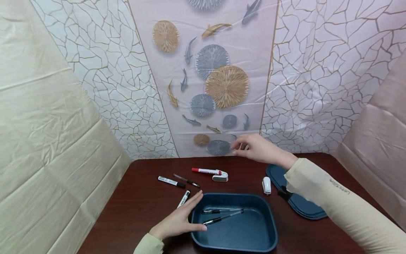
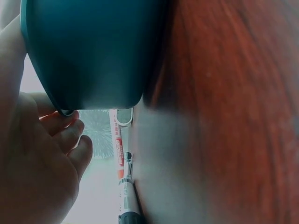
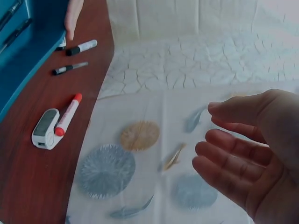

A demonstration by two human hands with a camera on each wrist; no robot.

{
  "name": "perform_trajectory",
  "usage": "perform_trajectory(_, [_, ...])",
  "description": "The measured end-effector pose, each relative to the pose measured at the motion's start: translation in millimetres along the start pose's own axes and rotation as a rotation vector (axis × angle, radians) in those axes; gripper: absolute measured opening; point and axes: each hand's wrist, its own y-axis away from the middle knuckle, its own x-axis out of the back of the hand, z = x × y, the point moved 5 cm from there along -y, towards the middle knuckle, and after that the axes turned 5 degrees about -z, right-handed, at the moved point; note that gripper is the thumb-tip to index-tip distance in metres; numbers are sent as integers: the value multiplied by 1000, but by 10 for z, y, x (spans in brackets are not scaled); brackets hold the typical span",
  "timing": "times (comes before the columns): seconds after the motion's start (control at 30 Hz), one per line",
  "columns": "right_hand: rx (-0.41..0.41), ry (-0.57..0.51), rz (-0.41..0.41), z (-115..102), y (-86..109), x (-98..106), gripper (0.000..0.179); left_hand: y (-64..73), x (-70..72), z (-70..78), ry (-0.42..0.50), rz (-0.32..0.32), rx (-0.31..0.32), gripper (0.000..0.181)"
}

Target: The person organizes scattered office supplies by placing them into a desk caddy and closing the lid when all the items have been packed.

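Blue tray on dark wooden table [image 1: 123,215], two black-capped pens [image 1: 217,219] lying inside. Left hand [image 1: 177,221] at tray's [image 1: 245,237] left side, spread wide, thumb over rim, fingers along outer wall. Right hand [image 1: 255,147] raised over table's far edge, holding nothing, fingers loosely bent, narrow gap to thumb. Just beside left hand, marker [image 1: 184,198]; beyond it, black-capped marker [image 1: 170,181] and clear pen [image 1: 185,180]. Behind tray, red-capped marker [image 1: 206,171] against white-and-grey gadget [image 1: 220,177]. Right: small white stapler [image 1: 266,186], blue lid [image 1: 306,204] under right forearm.

The left hand [image 1: 179,220] is spread, the right hand [image 1: 257,148] raised, loosely curled.
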Motion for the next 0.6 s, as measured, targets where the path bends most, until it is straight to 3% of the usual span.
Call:
perform_trajectory(0.27, [-136,1,33,342,92,5,17,-9,-15,-17,10,0,12,95])
perform_trajectory(0.6, [-249,30,29,775,251,-83,21,-12,-14,-19,-3,3,21,96])
